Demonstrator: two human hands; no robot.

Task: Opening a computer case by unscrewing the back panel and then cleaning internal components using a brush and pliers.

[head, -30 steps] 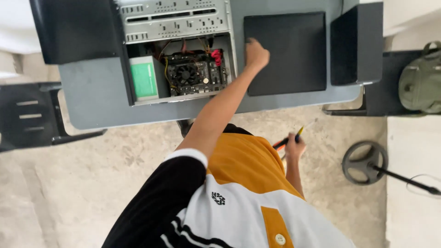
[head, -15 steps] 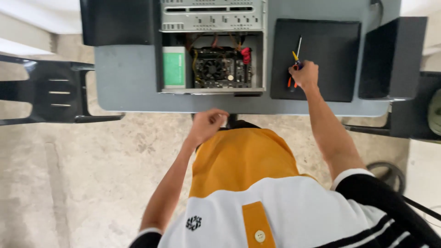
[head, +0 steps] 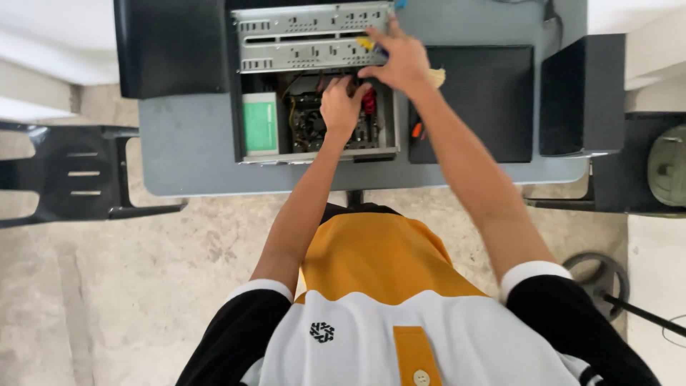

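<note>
Both hands are in the open PC case: left hand curled over the motherboard, grip unclear; right hand spread, steadying the drive cage.

Computer case: silver-grey perforated metal, with a pale green rectangular block at left, a dark board and 1 red part. Table: flat grey-blue. Panel at right: matt black. Chair at left: black. Shirt: orange near the collar, white body, black sleeves with white cuffs. Floor: mottled beige.
</note>
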